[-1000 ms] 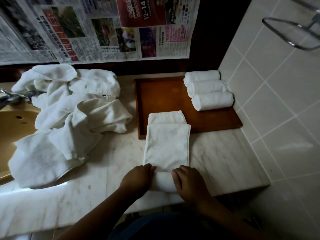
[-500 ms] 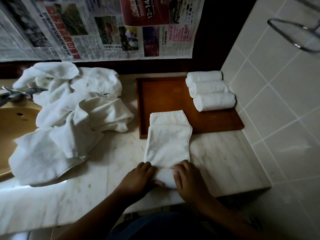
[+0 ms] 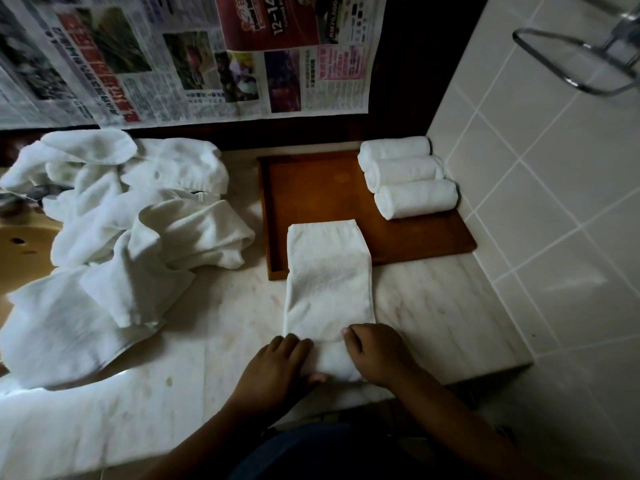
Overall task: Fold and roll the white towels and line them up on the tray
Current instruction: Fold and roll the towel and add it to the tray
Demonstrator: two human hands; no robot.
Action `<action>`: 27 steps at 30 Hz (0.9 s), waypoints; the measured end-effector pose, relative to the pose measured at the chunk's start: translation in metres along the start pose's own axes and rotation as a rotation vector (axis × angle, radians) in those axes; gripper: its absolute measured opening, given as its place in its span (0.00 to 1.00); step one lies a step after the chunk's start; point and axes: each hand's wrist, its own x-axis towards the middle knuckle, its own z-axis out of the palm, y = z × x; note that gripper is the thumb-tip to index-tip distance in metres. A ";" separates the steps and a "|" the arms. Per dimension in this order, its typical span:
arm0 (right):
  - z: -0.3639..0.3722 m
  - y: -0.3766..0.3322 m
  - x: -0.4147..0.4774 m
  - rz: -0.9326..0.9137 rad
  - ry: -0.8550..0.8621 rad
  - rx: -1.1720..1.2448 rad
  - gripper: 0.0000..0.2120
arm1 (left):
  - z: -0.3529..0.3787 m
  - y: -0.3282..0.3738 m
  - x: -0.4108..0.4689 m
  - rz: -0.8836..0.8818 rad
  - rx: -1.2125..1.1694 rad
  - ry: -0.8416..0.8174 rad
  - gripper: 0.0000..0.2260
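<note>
Head view: the folded towel [image 3: 329,278] lies as a long strip on the marble counter [image 3: 450,306], running toward 12 o'clock from the person, its far end draped over the near rim of the wooden tray [image 3: 311,188].

Both hands sit on its near end. The left hand [image 3: 277,368] and the right hand [image 3: 377,355] are side by side with a gap between them, fingers curled over a short fat roll of cloth, and the left thumb is tucked behind it.

Compared with a second ago, that roll has thickened. The hands have crept toward 12 o'clock and the flat stretch ahead of them is shorter, while the far end has kept its place over the tray rim.

I judge the fold finished and the rolling just begun, with most of the strip left to wind up. The layers look slightly skewed at the right edge, so the roll may come out cone-shaped unless both hands advance evenly.

At 1 o'clock, three rolled towels [image 3: 403,173] lie touching in a row along the tray's right side, with bare tray to their left.

At 10 o'clock is a heap of loose towels [image 3: 121,237], partly spilling toward the sink [image 3: 20,244] at 9 o'clock. Newspaper [image 3: 173,57] covers the wall beyond.
</note>
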 end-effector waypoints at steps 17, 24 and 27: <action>-0.004 0.000 -0.011 -0.074 0.094 -0.166 0.17 | -0.018 0.025 0.039 -0.527 -0.239 -0.313 0.17; -0.002 0.000 0.001 -0.004 0.108 -0.061 0.22 | 0.002 0.014 0.008 0.031 0.085 0.026 0.25; -0.003 -0.002 0.004 0.009 0.130 -0.088 0.21 | 0.003 0.013 0.008 -0.069 0.011 -0.029 0.28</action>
